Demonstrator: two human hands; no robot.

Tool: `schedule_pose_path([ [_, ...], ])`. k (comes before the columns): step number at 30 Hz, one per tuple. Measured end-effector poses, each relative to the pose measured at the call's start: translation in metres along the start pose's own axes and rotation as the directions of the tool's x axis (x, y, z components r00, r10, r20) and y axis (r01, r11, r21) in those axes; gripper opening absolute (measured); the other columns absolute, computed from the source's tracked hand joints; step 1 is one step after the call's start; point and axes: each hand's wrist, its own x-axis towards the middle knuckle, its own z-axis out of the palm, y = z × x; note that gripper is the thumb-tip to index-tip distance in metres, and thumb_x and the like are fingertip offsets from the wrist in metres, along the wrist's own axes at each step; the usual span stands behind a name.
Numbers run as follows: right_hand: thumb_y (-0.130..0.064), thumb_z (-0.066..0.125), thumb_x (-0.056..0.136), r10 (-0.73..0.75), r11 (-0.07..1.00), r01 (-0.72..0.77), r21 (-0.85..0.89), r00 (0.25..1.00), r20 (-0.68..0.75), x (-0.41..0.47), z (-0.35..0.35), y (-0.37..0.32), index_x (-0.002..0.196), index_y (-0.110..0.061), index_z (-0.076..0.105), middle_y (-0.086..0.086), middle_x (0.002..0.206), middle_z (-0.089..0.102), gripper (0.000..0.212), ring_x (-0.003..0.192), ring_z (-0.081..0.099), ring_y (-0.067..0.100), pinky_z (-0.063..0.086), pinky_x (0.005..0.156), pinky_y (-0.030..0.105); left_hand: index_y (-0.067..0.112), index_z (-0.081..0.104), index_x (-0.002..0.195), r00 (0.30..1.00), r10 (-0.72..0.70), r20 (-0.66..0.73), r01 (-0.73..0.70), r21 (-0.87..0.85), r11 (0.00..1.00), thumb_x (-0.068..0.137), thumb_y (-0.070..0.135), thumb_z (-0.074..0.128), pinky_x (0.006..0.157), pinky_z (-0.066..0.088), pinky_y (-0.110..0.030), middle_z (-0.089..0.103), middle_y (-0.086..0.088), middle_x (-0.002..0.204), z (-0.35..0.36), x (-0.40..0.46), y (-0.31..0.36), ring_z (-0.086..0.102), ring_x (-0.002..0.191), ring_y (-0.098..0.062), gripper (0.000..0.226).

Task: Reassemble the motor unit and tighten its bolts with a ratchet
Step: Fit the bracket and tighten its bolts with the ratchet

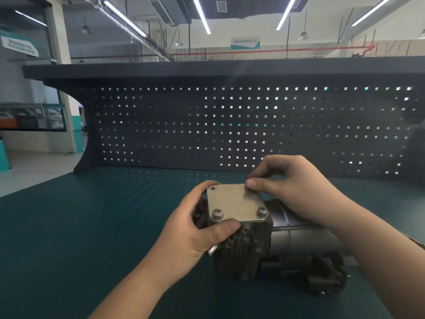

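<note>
The motor unit (264, 254) lies on the green workbench (80, 226), near me and slightly right of centre. Its finned block faces me, and its dark cylindrical body extends to the right, under my right forearm. A square metal cover plate (234, 202) sits flat on top of the finned block.

Two bolts are seated in the near corners of the plate: the near-left bolt (217, 214) and the near-right bolt (261, 211). The far-left corner shows an open bolt hole (213, 188). The far-right corner is covered by my fingers, so I cannot tell what it holds.

My left hand (195, 231) grips the unit from the left side. The fingers are curled around the far-left edge of the block, and the thumb presses against the near edge of the plate, just beside the near-left bolt. A small silver pin (212, 250) protrudes from under my palm at the block's near-left side.

My right hand (289, 187) is positioned over the far-right corner of the plate. Its thumb and forefinger are closed together in a pinch at that corner, with the other fingers curled. What the pinch contains is hidden.

Behind the bench stands a dark perforated back panel (230, 125) with a shelf above it.
</note>
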Motion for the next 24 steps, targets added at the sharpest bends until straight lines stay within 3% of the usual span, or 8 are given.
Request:
schedule_pose_path([
  [5, -0.026, 0.075, 0.080, -0.019, 0.999, 0.016, 0.043, 0.998, 0.066, -0.0009, -0.0040, -0.0017, 0.083, -0.032, 0.072, -0.020, 0.082, 0.071, 0.007, 0.082, 0.062, -0.007, 0.040, 0.074, 0.003, 0.026, 0.054, 0.124, 1.000, 0.004, 0.001, -0.004, -0.009, 1.000, 0.058, 0.038, 0.081, 0.080, 0.050, -0.013, 0.069, 0.012, 0.107, 0.0002, 0.0002, -0.0002, 0.066, 0.102, -0.005, 0.072],
  [11, -0.023, 0.077, 0.079, -0.009, 1.000, 0.009, 0.000, 1.000, 0.022, -0.0007, -0.0006, -0.0011, 0.074, -0.037, 0.072, -0.022, 0.081, 0.069, 0.015, 0.083, 0.061, -0.008, 0.038, 0.073, 0.002, 0.025, 0.054, 0.124, 1.000, 0.004, -0.001, -0.004, -0.011, 1.000, 0.058, 0.037, 0.081, 0.079, 0.050, -0.013, 0.069, 0.012, 0.106, 0.0008, 0.0008, -0.0004, 0.067, 0.101, -0.005, 0.073],
  [15, -0.026, 0.077, 0.077, -0.023, 1.000, 0.022, 0.022, 0.999, 0.047, -0.0015, -0.0020, -0.0034, 0.079, -0.033, 0.073, -0.020, 0.081, 0.071, 0.008, 0.081, 0.062, -0.008, 0.039, 0.072, 0.001, 0.026, 0.054, 0.123, 1.000, 0.003, -0.008, -0.004, -0.005, 1.000, 0.056, 0.039, 0.081, 0.080, 0.049, -0.014, 0.069, 0.012, 0.106, 0.0007, 0.0003, -0.0012, 0.066, 0.102, -0.005, 0.074],
  [18, -0.033, 0.081, 0.068, -0.021, 0.999, 0.021, 0.037, 1.000, -0.003, -0.0006, -0.0001, -0.0035, 0.077, -0.027, 0.072, -0.014, 0.077, 0.071, 0.014, 0.074, 0.063, -0.004, 0.041, 0.068, 0.004, 0.028, 0.055, 0.123, 1.000, 0.000, -0.015, 0.000, 0.002, 1.000, 0.055, 0.041, 0.081, 0.080, 0.049, -0.014, 0.069, 0.012, 0.106, 0.0002, 0.0002, -0.0013, 0.066, 0.102, -0.005, 0.074],
  [24, -0.021, 0.077, 0.078, -0.032, 0.999, 0.031, 0.024, 0.999, 0.028, -0.0009, -0.0030, -0.0005, 0.076, -0.031, 0.073, -0.018, 0.080, 0.071, 0.011, 0.081, 0.063, -0.006, 0.040, 0.073, 0.003, 0.028, 0.054, 0.123, 1.000, -0.001, -0.014, 0.001, 0.000, 1.000, 0.056, 0.040, 0.081, 0.080, 0.049, -0.013, 0.069, 0.013, 0.107, 0.0007, 0.0006, -0.0015, 0.066, 0.102, -0.004, 0.073],
])
